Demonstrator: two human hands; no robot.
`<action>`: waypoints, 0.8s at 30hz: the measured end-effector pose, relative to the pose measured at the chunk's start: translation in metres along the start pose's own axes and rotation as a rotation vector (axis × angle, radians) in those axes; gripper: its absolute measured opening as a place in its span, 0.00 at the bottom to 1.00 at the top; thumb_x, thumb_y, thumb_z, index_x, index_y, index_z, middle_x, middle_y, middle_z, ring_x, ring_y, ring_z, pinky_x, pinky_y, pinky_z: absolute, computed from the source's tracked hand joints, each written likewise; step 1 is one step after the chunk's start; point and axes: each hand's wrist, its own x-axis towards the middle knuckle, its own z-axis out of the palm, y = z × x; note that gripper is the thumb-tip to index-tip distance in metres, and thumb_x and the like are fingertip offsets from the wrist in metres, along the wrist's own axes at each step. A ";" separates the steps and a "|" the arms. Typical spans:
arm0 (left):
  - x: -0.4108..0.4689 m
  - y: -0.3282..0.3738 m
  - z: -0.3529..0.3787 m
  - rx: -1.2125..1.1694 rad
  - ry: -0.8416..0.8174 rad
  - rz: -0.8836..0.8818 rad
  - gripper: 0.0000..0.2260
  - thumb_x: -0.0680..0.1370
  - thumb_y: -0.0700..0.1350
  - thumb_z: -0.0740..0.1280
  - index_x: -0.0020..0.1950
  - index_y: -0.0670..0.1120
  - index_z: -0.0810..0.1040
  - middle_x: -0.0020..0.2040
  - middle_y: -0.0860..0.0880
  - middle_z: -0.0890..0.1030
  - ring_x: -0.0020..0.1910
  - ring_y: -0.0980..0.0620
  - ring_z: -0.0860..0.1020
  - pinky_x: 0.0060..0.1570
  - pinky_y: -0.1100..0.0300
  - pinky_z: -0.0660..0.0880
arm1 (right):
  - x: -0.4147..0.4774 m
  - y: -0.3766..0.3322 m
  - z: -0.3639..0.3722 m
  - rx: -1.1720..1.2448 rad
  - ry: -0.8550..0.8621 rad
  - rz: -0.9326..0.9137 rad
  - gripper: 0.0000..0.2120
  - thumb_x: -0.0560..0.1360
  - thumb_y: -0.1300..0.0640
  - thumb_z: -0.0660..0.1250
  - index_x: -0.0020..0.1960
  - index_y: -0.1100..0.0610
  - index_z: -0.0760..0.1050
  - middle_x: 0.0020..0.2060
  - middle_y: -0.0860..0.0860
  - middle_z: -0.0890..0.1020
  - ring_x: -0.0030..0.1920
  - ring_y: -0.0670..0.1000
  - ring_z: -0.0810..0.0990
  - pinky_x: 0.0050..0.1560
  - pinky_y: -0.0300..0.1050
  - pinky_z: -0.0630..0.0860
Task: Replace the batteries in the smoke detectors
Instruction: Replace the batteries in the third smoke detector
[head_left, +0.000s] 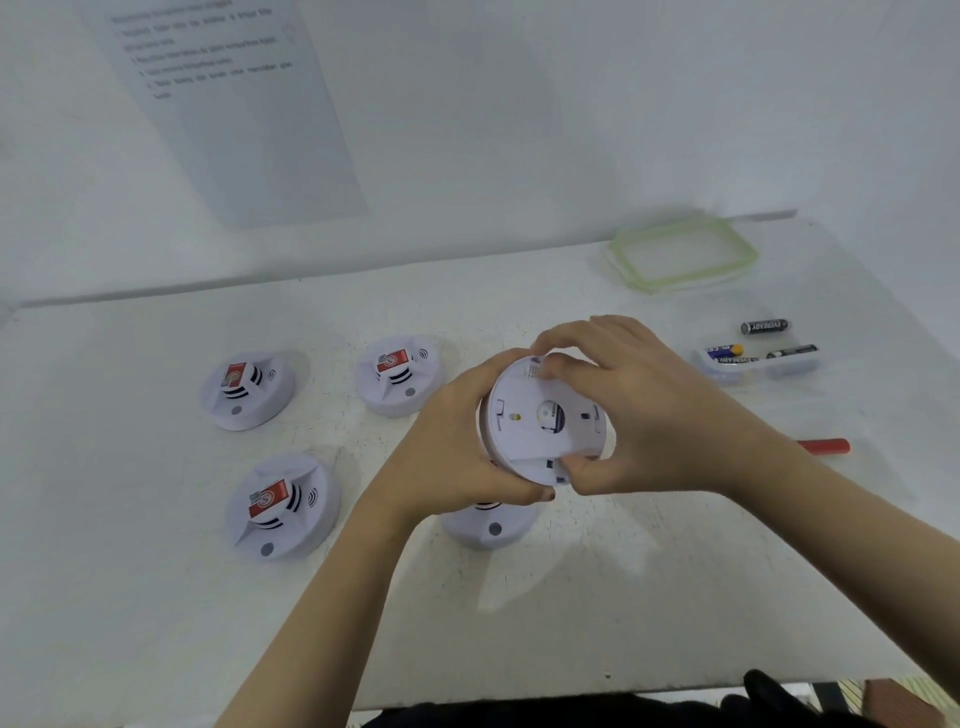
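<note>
I hold a white round smoke detector (535, 421) above the table, its back face turned up toward me. My left hand (457, 447) grips its left rim from below. My right hand (639, 410) curls over the right side, fingers at the top edge and thumb at the bottom edge. Three more detectors with red labels lie face up on the table: one at far left (247, 389), one at the middle back (397, 374), one at front left (283, 506). Another detector (488, 525) lies partly hidden under my hands. Loose batteries (764, 326) lie at the right.
A small clear container (753, 364) holds batteries at the right. A clear lid with a green rim (683, 252) lies at the back right. A red-handled tool (826, 446) pokes out behind my right wrist. A printed sheet (234, 104) hangs on the wall.
</note>
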 end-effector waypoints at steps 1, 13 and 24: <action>0.001 0.001 0.000 0.010 0.002 0.003 0.40 0.59 0.35 0.82 0.61 0.63 0.69 0.56 0.61 0.78 0.56 0.61 0.77 0.51 0.70 0.74 | 0.001 0.000 0.001 -0.013 -0.003 0.007 0.28 0.59 0.46 0.70 0.55 0.60 0.77 0.57 0.52 0.75 0.52 0.51 0.72 0.63 0.42 0.60; -0.002 -0.005 -0.005 0.041 0.014 0.007 0.39 0.58 0.37 0.82 0.63 0.59 0.70 0.57 0.61 0.77 0.57 0.61 0.76 0.50 0.71 0.73 | 0.006 0.000 -0.002 0.035 -0.091 0.043 0.27 0.63 0.42 0.68 0.59 0.54 0.76 0.47 0.49 0.79 0.46 0.52 0.76 0.51 0.43 0.65; -0.003 -0.009 -0.001 0.070 -0.018 0.013 0.37 0.59 0.42 0.80 0.66 0.49 0.72 0.56 0.54 0.79 0.56 0.55 0.78 0.55 0.61 0.76 | 0.006 -0.003 0.013 0.066 -0.087 0.057 0.27 0.60 0.42 0.65 0.52 0.58 0.72 0.43 0.49 0.76 0.42 0.51 0.74 0.46 0.48 0.70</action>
